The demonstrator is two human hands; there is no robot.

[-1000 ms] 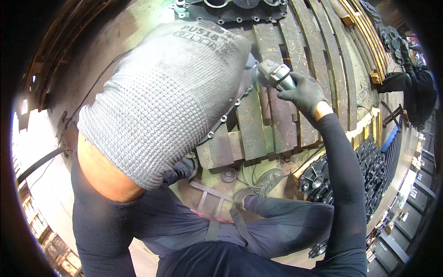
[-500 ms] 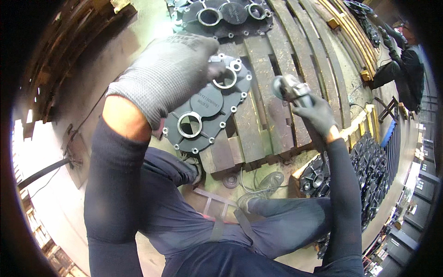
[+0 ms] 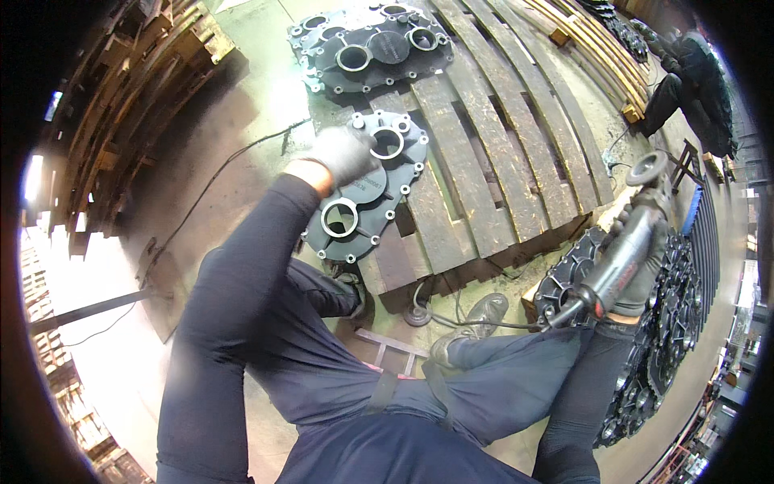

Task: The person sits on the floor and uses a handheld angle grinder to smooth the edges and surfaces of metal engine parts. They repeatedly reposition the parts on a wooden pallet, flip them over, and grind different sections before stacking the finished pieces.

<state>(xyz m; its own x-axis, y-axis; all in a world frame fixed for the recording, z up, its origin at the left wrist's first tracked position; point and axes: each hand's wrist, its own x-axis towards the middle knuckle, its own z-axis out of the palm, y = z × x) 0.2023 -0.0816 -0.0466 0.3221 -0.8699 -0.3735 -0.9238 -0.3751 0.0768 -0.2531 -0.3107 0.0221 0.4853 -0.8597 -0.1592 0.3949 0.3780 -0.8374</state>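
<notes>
My left hand (image 3: 343, 155), in a grey knit glove, is at the left side of a dark metal cover casting (image 3: 379, 192) with round openings and small bolt bosses along its rim. Motion smears the fingers, so their grip on the casting cannot be told. The casting lies flat on a wooden pallet (image 3: 476, 206). Off to the right, clear of the pallet, my gloved right hand (image 3: 642, 278) is closed round the body of an angle grinder (image 3: 621, 256). The grinder's head points up and away from me, and its cord trails from the rear end.
A second dark casting (image 3: 379, 50) lies at the pallet's far end. Stacked pallets (image 3: 137, 105) rise at far left. More castings (image 3: 665, 339) are piled at right. Cables cross the floor near my shoes (image 3: 484, 315). Another person (image 3: 693, 89) works at far right.
My right hand has swung the grinder rightward and nearer to me, away from above the pallet. My left hand has dropped lower, down to the casting's left side.
</notes>
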